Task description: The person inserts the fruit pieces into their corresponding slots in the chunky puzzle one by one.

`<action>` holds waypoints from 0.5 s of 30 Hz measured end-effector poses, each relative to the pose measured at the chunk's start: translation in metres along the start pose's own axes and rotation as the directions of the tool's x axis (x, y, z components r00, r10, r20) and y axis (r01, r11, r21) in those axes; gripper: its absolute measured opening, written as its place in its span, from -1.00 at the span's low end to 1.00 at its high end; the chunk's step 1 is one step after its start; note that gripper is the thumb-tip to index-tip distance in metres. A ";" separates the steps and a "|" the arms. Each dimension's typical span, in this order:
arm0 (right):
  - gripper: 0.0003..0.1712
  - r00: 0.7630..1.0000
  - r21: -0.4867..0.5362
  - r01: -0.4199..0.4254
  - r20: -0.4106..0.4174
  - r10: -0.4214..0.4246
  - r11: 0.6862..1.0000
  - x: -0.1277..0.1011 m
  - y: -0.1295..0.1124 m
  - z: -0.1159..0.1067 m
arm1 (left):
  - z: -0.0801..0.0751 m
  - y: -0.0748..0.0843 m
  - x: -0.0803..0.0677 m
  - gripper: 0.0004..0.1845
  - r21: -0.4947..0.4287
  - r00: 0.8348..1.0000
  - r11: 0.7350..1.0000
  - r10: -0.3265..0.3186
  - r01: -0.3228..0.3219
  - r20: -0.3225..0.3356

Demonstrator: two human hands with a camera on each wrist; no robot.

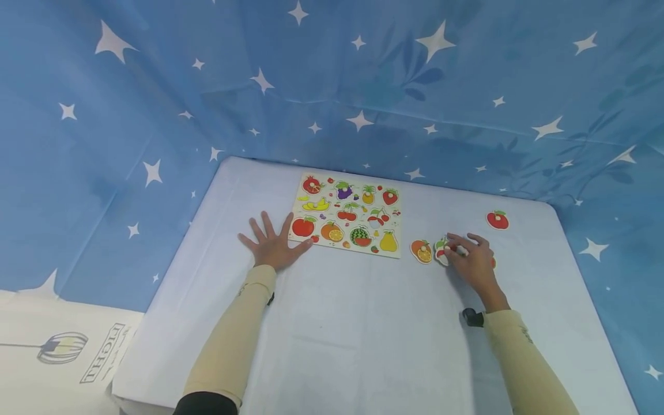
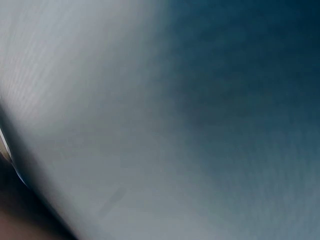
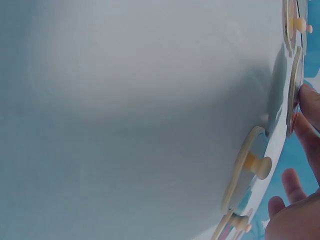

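A wooden fruit puzzle board point(image 1: 346, 237) with printed fruit pictures lies toward the back of the white table. My left hand point(image 1: 274, 250) rests with fingers spread at its lower left corner, the thumb along the front edge. Right of the board, my right hand point(image 1: 473, 262) pinches a green-and-red fruit puzzle piece point(image 1: 441, 251), its exact fruit partly hidden. In the right wrist view, thumb and fingertips point(image 3: 309, 107) hold that piece tilted near the cloth. An orange puzzle piece point(image 1: 421, 252) lies just left of it. The left wrist view is only blur.
A red apple piece point(image 1: 498, 220) lies farther right. Another red piece point(image 1: 493, 263) is mostly covered by the right hand. Knobbed pieces, one with a wooden knob point(image 3: 259, 165), stand out in the right wrist view. A blue star-patterned cloth point(image 1: 332, 75) hangs behind the table.
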State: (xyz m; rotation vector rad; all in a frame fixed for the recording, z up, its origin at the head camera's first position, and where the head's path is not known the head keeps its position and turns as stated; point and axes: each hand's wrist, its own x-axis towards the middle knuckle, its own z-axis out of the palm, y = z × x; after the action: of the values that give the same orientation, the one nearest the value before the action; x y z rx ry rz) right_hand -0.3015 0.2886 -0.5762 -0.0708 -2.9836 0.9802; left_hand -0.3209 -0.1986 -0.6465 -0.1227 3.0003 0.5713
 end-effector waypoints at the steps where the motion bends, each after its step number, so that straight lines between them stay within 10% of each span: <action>1: -0.68 1.000 -0.002 -0.004 -0.002 0.004 1.000 0.000 0.000 0.000 | 0.000 0.000 0.000 0.18 0.000 1.000 1.000 0.000 0.000 -0.001; 15: -0.54 0.999 0.041 -0.050 -0.014 0.051 0.998 0.007 -0.015 0.008 | -0.001 0.002 -0.001 0.17 0.013 1.000 1.000 -0.011 0.011 0.006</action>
State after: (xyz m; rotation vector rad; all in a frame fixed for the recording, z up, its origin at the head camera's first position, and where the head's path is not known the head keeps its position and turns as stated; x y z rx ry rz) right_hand -0.3092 0.2718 -0.5741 -0.1534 -2.9605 1.0405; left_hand -0.3206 -0.1972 -0.6451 -0.1360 2.9950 0.5507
